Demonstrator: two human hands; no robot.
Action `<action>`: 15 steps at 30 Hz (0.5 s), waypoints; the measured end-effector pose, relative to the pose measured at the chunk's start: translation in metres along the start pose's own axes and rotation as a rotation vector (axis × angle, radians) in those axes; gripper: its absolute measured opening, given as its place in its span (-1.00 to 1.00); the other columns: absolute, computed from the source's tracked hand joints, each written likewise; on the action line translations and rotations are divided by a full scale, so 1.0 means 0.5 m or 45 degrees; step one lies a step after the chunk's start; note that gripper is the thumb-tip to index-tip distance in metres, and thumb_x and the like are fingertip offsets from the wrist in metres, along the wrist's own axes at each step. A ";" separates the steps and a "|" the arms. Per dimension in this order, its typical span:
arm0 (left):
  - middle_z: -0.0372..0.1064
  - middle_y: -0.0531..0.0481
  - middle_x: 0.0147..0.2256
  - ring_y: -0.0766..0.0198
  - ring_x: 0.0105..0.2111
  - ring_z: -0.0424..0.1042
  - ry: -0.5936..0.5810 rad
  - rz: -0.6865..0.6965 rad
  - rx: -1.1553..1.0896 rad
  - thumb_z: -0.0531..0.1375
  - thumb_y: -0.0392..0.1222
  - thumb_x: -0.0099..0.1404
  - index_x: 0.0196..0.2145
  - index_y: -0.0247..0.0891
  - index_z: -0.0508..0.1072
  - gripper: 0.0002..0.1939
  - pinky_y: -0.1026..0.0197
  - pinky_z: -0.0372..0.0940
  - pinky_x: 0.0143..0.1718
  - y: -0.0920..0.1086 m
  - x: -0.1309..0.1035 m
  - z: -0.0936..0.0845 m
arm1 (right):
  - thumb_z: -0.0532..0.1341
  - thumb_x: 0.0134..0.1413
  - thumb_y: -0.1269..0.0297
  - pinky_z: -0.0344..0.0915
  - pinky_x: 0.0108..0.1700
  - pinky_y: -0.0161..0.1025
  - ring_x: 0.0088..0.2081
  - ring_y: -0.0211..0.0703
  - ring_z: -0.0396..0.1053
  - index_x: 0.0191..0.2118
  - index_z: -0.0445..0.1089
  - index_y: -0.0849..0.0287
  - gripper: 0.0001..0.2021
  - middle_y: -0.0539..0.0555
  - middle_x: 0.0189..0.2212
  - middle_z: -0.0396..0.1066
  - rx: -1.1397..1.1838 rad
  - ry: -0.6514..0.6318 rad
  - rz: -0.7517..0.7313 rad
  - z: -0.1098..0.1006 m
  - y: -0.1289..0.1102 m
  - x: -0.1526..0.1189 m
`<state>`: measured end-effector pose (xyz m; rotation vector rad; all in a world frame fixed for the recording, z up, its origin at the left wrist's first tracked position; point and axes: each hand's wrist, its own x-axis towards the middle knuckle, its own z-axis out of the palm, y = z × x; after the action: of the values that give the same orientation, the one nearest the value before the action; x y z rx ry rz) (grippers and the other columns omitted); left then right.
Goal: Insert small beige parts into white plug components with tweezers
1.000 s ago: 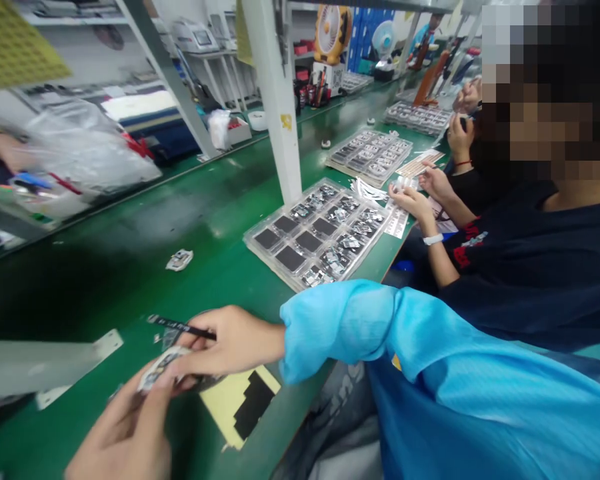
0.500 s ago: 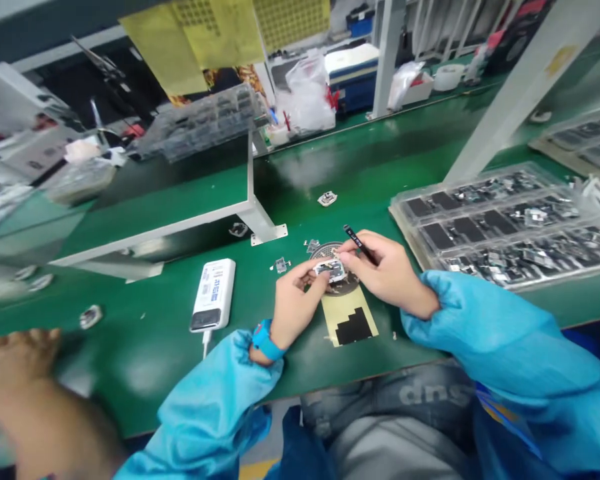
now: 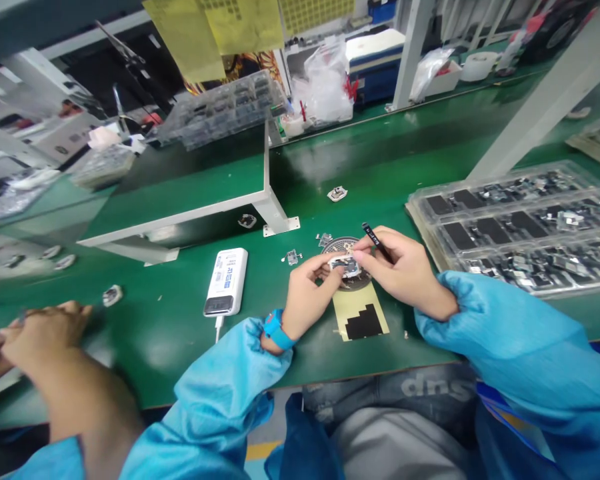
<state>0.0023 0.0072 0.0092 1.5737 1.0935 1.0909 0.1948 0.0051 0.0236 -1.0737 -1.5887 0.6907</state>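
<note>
Between its thumb and fingers, my left hand (image 3: 313,293) grips a small white-framed part (image 3: 345,266) with dark and metallic pieces inside. My right hand (image 3: 400,263) holds a black pen-like tool (image 3: 375,241), its fingertips at the upper right edge of the part. Both hands are above a round metal-rimmed dish (image 3: 356,283) with small bits in it. A yellow sheet with black stepped pieces (image 3: 364,323) lies just below the dish. Small clear-and-metal pieces (image 3: 293,257) rest to the left.
A white power bank (image 3: 226,281) with a cable lies left. Compartment trays of parts (image 3: 520,227) stand right. A raised green shelf (image 3: 205,173) is at the back left. Another person's hands (image 3: 45,333) are at the far left. Loose white parts (image 3: 337,194) dot the table.
The view has shifted, so the table and hands appear farther right. A second hand of the person at the far left has come into view. My hands keep their grips.
</note>
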 end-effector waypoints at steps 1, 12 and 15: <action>0.54 -0.04 -0.27 0.29 -0.37 0.46 0.008 0.091 0.115 0.27 -0.18 0.34 -0.07 -0.22 0.61 -0.77 0.24 0.43 -0.32 0.002 0.000 -0.001 | 0.33 0.21 0.27 0.38 -0.27 -0.23 -0.29 -0.19 0.43 -0.22 0.54 0.14 -0.92 0.07 -0.29 0.47 -0.016 -0.019 -0.017 0.000 -0.003 0.001; 0.49 -0.02 -0.28 0.29 -0.35 0.41 0.012 0.350 0.485 0.22 -0.27 0.36 -0.05 -0.17 0.59 -0.77 0.24 0.34 -0.27 -0.004 0.002 -0.008 | 0.34 0.20 0.29 0.42 -0.22 -0.18 -0.25 -0.14 0.47 -0.22 0.54 0.12 -0.94 0.09 -0.28 0.51 -0.260 -0.116 -0.256 0.004 0.010 -0.003; 0.48 -0.01 -0.31 0.29 -0.37 0.40 0.016 0.367 0.507 0.23 -0.26 0.36 -0.06 -0.19 0.58 -0.78 0.25 0.32 -0.28 -0.007 0.001 -0.009 | 0.31 0.23 0.28 0.41 -0.21 -0.19 -0.23 -0.15 0.46 -0.20 0.51 0.12 -0.93 0.10 -0.25 0.50 -0.302 -0.152 -0.282 0.003 0.019 -0.007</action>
<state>-0.0022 0.0094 0.0068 2.0920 1.1680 1.1161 0.1962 0.0061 0.0137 -1.0194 -1.8955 0.4312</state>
